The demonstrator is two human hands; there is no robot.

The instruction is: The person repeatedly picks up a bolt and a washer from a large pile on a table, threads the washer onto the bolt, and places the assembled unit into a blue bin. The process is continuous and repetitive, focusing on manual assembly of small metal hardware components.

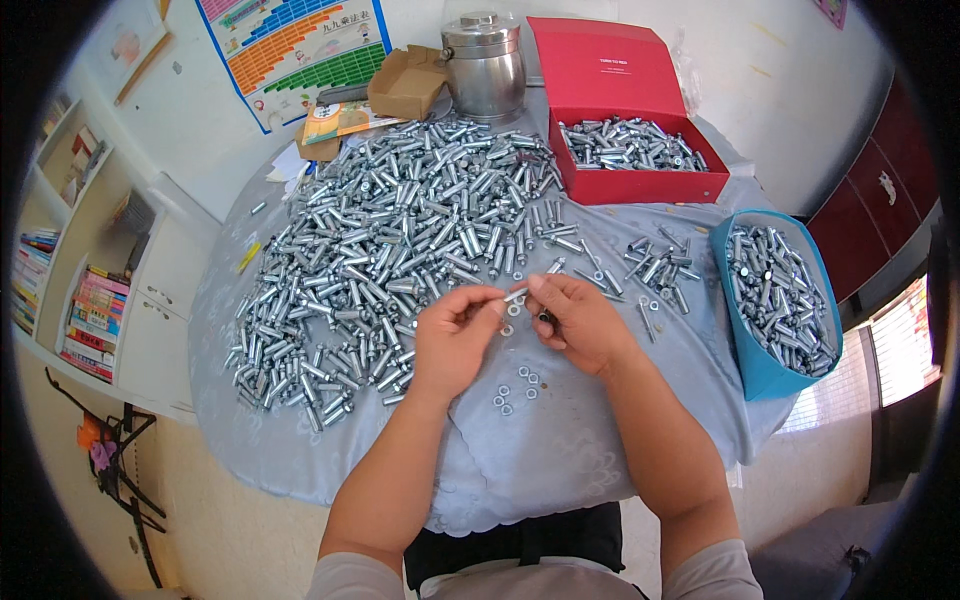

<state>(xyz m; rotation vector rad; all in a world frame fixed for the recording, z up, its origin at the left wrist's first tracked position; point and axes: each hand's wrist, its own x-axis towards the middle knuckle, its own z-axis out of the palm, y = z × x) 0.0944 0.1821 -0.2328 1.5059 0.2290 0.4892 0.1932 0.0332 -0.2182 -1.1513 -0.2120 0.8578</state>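
Note:
Over the table, my left hand point(455, 338) and my right hand point(583, 322) meet, fingertips pinching a small silver metal anchor bolt point(515, 296) between them. The left thumb and forefinger close on one end, and the right thumb and forefinger on the other. Something dark shows under the curled right fingers, too small to name. Just beyond the hands lie loose washers and nuts. Nearer to me, several hex nuts point(523, 372) sit in a small cluster. A large heap of silver anchor bolts point(400, 230) spreads left and beyond my hands.
An open red box point(640, 188) of bolts stands at the back right. A teal bin point(765, 360) full of bolts stands at the right edge. A smaller bolt group point(660, 262) lies between. Behind the heap are a steel canister point(484, 70) and a cardboard box point(407, 85).

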